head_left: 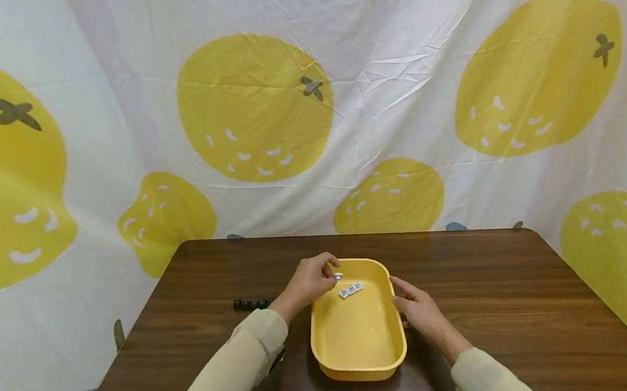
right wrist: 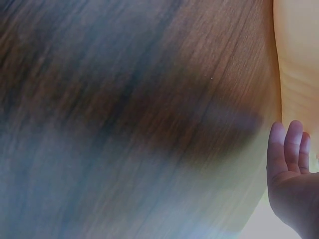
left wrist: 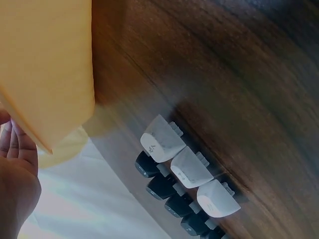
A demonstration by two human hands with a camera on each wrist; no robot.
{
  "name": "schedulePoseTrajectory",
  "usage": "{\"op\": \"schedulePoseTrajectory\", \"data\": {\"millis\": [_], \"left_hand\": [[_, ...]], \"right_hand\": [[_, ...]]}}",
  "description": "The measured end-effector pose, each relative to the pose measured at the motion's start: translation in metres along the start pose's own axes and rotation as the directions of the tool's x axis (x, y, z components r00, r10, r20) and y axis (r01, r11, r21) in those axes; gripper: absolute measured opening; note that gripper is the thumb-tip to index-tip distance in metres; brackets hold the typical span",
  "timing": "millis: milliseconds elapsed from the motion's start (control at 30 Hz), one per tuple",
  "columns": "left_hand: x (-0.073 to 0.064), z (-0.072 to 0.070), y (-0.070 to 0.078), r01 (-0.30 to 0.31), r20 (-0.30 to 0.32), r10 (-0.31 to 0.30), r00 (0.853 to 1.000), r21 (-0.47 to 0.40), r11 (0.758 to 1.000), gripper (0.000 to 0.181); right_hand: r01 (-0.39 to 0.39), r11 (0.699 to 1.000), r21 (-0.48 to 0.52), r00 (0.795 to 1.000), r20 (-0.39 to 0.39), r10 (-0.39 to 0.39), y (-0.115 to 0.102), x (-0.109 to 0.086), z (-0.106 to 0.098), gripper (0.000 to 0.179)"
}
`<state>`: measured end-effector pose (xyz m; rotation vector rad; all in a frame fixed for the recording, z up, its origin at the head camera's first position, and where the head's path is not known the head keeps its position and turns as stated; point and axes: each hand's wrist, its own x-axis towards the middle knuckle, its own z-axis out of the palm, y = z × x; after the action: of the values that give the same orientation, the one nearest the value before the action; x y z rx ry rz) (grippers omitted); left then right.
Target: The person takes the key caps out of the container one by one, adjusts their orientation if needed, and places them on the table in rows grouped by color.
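Observation:
A yellow tub [head_left: 358, 332] stands on the table, with a short row of white keycaps [head_left: 351, 290] inside near its far end. Over the tub's far left part, my left hand [head_left: 312, 278] pinches a small white keycap [head_left: 338, 276] at its fingertips. My right hand [head_left: 422, 313] lies against the tub's right side; in the right wrist view its fingers [right wrist: 293, 149] extend fairly straight along the outer wall. On the table left of the tub, the left wrist view shows white keycaps [left wrist: 191, 167] beside a row of black keycaps [left wrist: 163, 186].
The dark wooden table [head_left: 511, 302] extends on both sides of the tub. A white cloth with lemon prints [head_left: 257, 108] hangs behind and around the table. The left forearm partly covers the row of black keycaps in the head view.

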<state>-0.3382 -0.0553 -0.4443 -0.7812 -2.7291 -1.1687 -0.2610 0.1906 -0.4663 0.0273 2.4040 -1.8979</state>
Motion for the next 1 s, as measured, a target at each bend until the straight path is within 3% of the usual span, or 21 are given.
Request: {"op": "schedulePoseTrajectory", "data": {"millis": [167,300,500,633,800,1000], "left_hand": [[-0.003,-0.004,-0.004,0.018,-0.013,-0.019,1.000,-0.099,0.995,0.021],[-0.007,-0.012,-0.009,0.075,-0.058,-0.086,0.995,-0.170,0.983,0.021],[-0.018,-0.029,-0.016,0.175,-0.079,-0.220,0.972,-0.379,0.909,0.024],[-0.027,-0.040,-0.022,0.164,-0.100,-0.224,0.970,-0.413,0.896,0.021],[-0.043,-0.054,-0.032,0.150,-0.131,-0.203,0.970,-0.333,0.931,0.024],[-0.071,-0.077,-0.048,0.159,-0.114,-0.167,0.979,-0.080,0.984,0.026]], "right_hand": [[-0.001,1.000,-0.002,1.000,0.000,0.001,0.000,-0.001,0.000,0.052],[-0.003,1.000,0.004,1.000,0.002,0.003,0.001,-0.001,0.000,0.052],[-0.001,1.000,0.010,1.000,0.003,0.001,0.002,0.000,0.000,0.052],[0.003,1.000,0.003,1.000,-0.004,-0.003,0.003,0.001,0.000,0.052],[0.009,1.000,-0.009,1.000,-0.015,-0.009,0.003,0.001,0.000,0.051],[0.012,1.000,0.002,1.000,-0.021,-0.012,0.003,0.001,0.000,0.051]]}}
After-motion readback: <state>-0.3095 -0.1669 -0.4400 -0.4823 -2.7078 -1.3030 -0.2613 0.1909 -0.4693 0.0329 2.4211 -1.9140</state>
